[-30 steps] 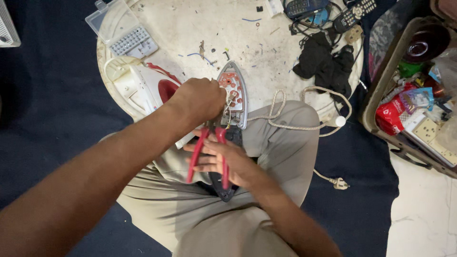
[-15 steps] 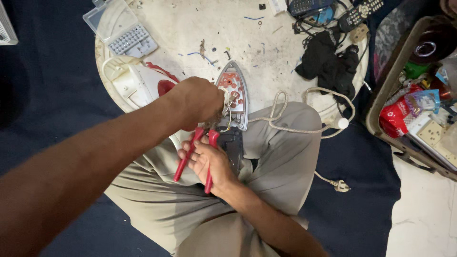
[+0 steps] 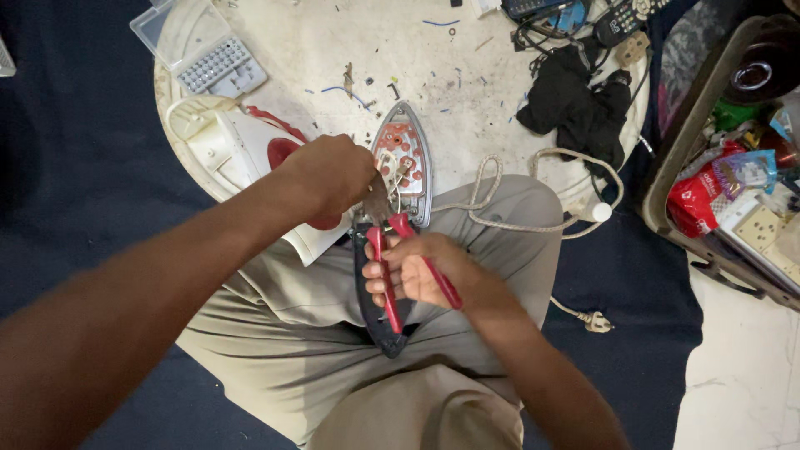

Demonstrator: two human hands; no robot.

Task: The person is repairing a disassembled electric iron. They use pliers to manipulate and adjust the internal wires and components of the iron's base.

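- Pliers (image 3: 406, 267) with red handles sit in the right hand (image 3: 417, 271), whose fingers wrap both handles; the metal nose points up toward the open iron base (image 3: 402, 162).
- Iron base lies across the person's lap and the near edge of the round white table (image 3: 467, 58), its exposed plate with red parts and small wires facing up.
- Left hand (image 3: 329, 175) is closed in a loose fist right at the base's near end, where the pliers' nose meets it; what the fingertips pinch is hidden, so I cannot tell.
- Judging by its metal plate, the base is probably heavy and stiff, and steady once rested on the thighs; its rim looks like the safest place to hold it.
- Wires inside look thin and bendable, and likely easy to snap, so a light squeeze near their ends suits them better than a hard pull.
- Pliers look rigid, and the coated handles should give a sure, non-slip grip; a hold far down the handles gives more leverage.
- White and red iron cover (image 3: 242, 154) lies on the table just left of the base, separate from it.
- Braided cord (image 3: 500, 192) loops from the base over the right knee, soft and floppy, with its plug (image 3: 596, 321) on the dark floor cloth.
- Clear parts box (image 3: 200, 50) and a black cloth (image 3: 583, 104) rest farther back.
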